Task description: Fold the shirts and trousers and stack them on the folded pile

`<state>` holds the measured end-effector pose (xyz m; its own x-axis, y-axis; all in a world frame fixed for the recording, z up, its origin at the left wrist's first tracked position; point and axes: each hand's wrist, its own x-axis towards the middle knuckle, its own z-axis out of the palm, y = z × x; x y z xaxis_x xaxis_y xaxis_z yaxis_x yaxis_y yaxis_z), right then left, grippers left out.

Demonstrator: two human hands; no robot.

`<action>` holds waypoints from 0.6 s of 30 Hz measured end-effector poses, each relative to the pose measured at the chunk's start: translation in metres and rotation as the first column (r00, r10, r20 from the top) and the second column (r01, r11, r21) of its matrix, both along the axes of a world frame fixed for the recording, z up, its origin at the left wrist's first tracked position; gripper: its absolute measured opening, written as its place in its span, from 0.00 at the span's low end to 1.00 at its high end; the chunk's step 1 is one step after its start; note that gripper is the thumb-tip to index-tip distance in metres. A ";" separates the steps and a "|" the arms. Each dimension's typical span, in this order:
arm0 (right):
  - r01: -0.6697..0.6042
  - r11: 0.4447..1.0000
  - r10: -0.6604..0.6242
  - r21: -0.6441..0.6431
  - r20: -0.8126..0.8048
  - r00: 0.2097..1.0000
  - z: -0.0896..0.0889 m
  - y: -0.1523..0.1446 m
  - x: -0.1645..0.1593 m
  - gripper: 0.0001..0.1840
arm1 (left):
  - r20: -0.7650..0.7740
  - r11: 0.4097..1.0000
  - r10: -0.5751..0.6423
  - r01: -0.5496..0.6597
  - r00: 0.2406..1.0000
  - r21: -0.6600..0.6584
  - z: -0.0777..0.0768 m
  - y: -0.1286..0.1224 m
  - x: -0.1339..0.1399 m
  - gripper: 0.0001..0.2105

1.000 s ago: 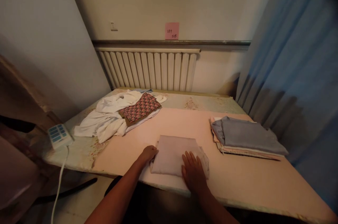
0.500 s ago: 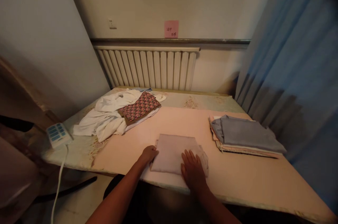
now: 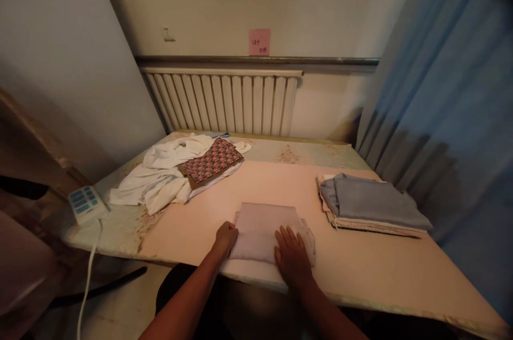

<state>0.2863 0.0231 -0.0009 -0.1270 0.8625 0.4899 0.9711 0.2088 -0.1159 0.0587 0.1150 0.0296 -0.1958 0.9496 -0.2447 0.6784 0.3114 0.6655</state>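
A folded pale lilac cloth [image 3: 262, 228] lies near the front edge of the table, its layers slightly uneven along the right side. At its left edge, my left hand [image 3: 226, 237] is closed with curled fingers, pinching the fabric's side. My right hand [image 3: 293, 257] lies flat on the right part of the cloth, palm down, fingers stretched out. The palm hides part of the fabric under it.
To the right sits a stack of folded fabric with a grey-blue piece [image 3: 374, 198] on top. Rumpled white cloth [image 3: 160, 174] and a patterned red cloth [image 3: 212, 162] lie at left. A power strip [image 3: 86, 203] with a trailing cord rests by the table's left edge.
My left hand has shifted very slightly along the cloth's left edge. My right hand stays flat in the same place, and the cloth looks unchanged.
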 end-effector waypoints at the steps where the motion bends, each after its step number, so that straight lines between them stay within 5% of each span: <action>1: 0.001 1.000 -0.001 -0.002 0.001 1.000 0.000 0.000 0.000 0.21 | 0.006 1.000 0.001 -0.001 1.000 0.015 -0.001 0.002 0.000 0.03; 8: -0.007 1.000 0.007 -0.008 0.001 1.000 0.000 0.000 0.000 0.21 | 0.037 0.993 -0.073 0.069 0.997 0.098 -0.001 0.021 0.002 0.11; 18: -0.005 1.000 0.004 -0.029 -0.017 1.000 -0.002 0.000 0.000 0.22 | 0.017 0.979 -0.205 0.205 0.979 0.022 0.009 0.033 0.008 0.14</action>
